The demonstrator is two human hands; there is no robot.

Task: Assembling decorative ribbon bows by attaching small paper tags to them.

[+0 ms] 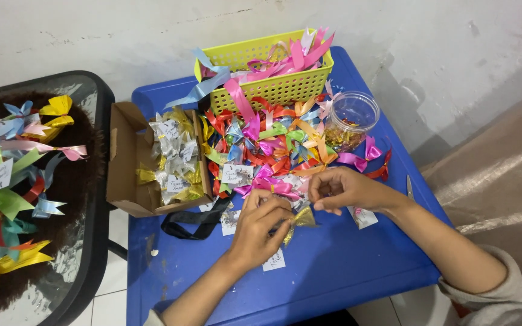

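Two hands work over a blue table (345, 271). The left hand (261, 232) is curled up tight, and its fingers pinch a small gold bow (302, 218). The bow sits just above the table, near the middle, between the two hands. The right hand (342, 190) is curled too, with its finger and thumb pressed together just above the bow. It looks like it pinches something very thin there, but it is too small to tell what. Behind the hands lies a big heap of ribbon bows (273, 145) in red, orange, pink, green and blue. Some small white paper tags (237, 174) lie mixed in with them, and one more tag (275, 261) peeks out under the left hand. At the back of the table stands a yellow basket (273, 87) with pink and blue ribbons spilling out. Just beside it, on the right, is a clear plastic jar (350, 121) with tiny bits at the bottom. On the left side of the table is an open brown box (129, 163) full of little wrapped packs with tags. A black strap (191, 220) lies by the box. Off to the left is a dark round table (86, 241) with more bright bows on it.
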